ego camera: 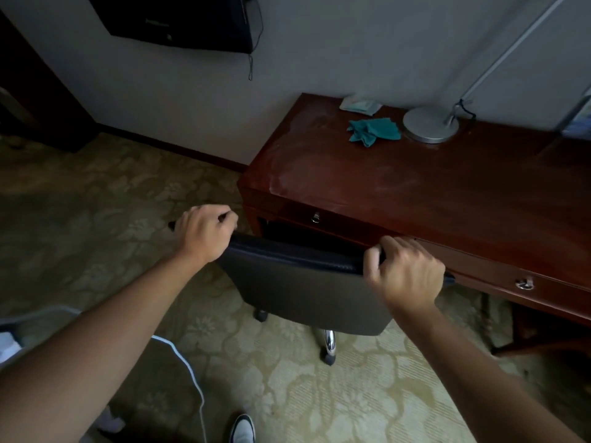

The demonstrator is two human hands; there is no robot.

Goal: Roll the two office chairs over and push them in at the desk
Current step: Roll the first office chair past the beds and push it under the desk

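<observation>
Pale floral carpet [303, 394] fills the bottom of the view, with a shoe toe [242, 429] poking in at the edge. Both bare arms reach forward to the office chair [307, 292], a grey one seen from behind. The left hand [204, 233] is curled tight over the left corner of the backrest's top edge, and the right hand [404, 271] is clamped the same way on the right corner, fingers wrapped over the front. The chair sits right at the dark red wooden desk [415, 187], its backrest just under the drawer front. Further back on the desktop are a crumpled teal cloth [374, 131] and a round lamp base [430, 123].
</observation>
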